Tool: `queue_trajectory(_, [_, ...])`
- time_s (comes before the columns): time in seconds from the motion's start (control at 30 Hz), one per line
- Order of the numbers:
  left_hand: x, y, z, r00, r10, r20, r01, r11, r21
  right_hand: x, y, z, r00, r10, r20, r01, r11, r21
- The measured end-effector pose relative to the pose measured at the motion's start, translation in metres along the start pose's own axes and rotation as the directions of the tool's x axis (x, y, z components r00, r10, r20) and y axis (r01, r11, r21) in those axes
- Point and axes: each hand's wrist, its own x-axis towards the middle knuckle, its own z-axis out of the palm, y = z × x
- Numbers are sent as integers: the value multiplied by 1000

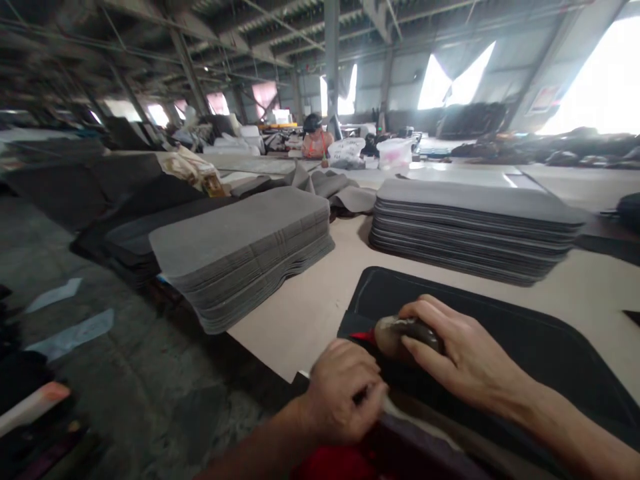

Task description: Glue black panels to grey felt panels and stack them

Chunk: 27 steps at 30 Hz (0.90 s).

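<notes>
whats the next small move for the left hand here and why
I'd probably ease the left hand slightly toward the body before moving the rounded tool. The right hand grips that tool over the dark sheet, and the red tip beside it looks close to the left hand. I can't tell whether the tip is sharp.

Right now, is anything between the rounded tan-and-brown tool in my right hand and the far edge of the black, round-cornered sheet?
Apart from your right hand around the rounded tool, nothing visible; only the surface of the black sheet. A grey stack of flat sheets stands beyond that edge.
</notes>
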Motion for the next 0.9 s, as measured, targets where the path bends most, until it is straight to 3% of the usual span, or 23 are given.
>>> queue_trajectory(0.03, [0,-5,-8,992,-115,-49,116,993,11,0,-1,0,1000,1,6,-1,1000,-4])
queue_trajectory(0.1, [4,-19,-24,961,-276,31,273,959,81,1,-4,-1,1000,2,13,-2,1000,-18])
queue_trajectory(0.2, [11,-38,-39,895,-294,335,261,955,142,2,-7,-2,1000,-7,11,7,999,-47])
queue_trajectory(0.27, [11,-47,-41,873,-271,405,247,963,112,3,-9,-2,1000,-11,13,12,998,-67])
queue_trajectory(0.57, [3,-60,-36,901,-293,321,294,955,47,3,-10,-1,1000,-21,-2,21,997,-72])
queue_trajectory(0.9, [3,-60,-36,897,-300,324,303,952,42,3,-8,-13,1000,-12,8,13,995,-104])
